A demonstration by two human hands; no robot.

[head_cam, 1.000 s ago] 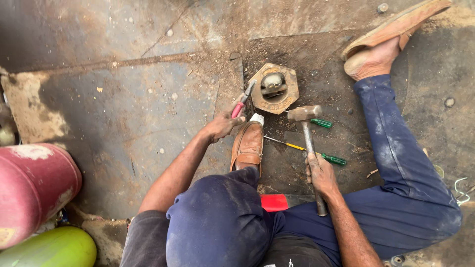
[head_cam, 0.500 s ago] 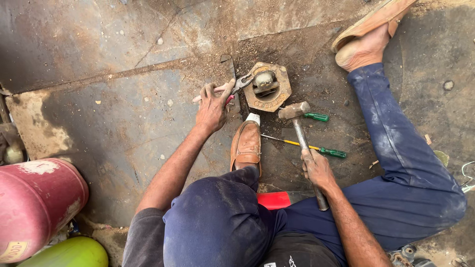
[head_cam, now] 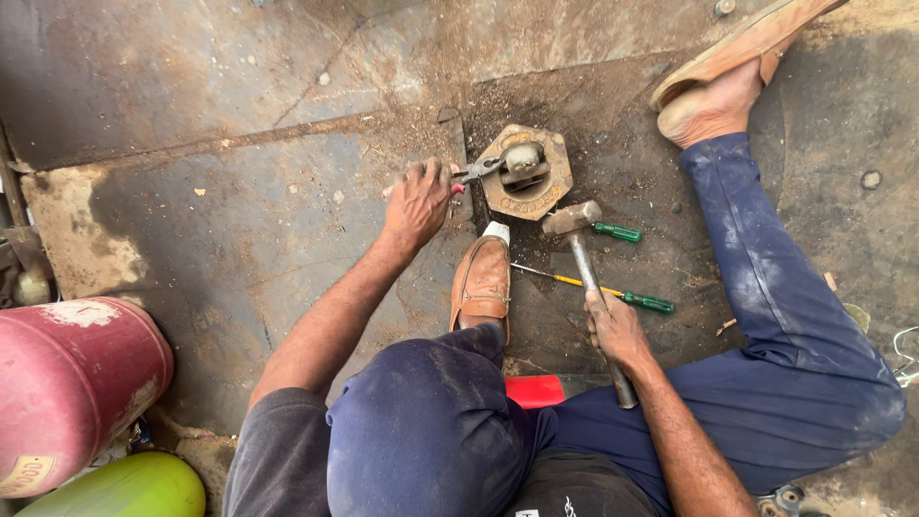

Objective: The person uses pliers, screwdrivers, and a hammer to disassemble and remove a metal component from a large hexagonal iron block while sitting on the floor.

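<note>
Seen from above, a person sits on a stained, dusty concrete floor (head_cam: 239, 220) with one leg bent and the other stretched out to the right. The left hand (head_cam: 418, 199) is curled closed around the handles of a pair of pliers (head_cam: 476, 172), whose tips reach the round metal part at the centre of an octagonal brass-coloured fitting (head_cam: 526, 172) lying flat on the floor just ahead of the person's brown shoe (head_cam: 483, 280). Whether the plier tips actually bite the metal part is hard to tell at this size. The right hand (head_cam: 616, 330) is wrapped shut around the handle of a hammer (head_cam: 586, 258), whose head rests on the floor just below and to the right of the fitting, touching or nearly touching its edge. Two green-handled screwdrivers lie beside the hammer: a shorter one (head_cam: 617, 232) next to the hammer head and a longer one (head_cam: 613, 292) with a yellow shaft crossing under the hammer handle. A small red object (head_cam: 536, 391) shows by the person's lap. At the lower left stand a pink gas cylinder (head_cam: 72, 383) and a green cylinder (head_cam: 124, 488) near it.
</note>
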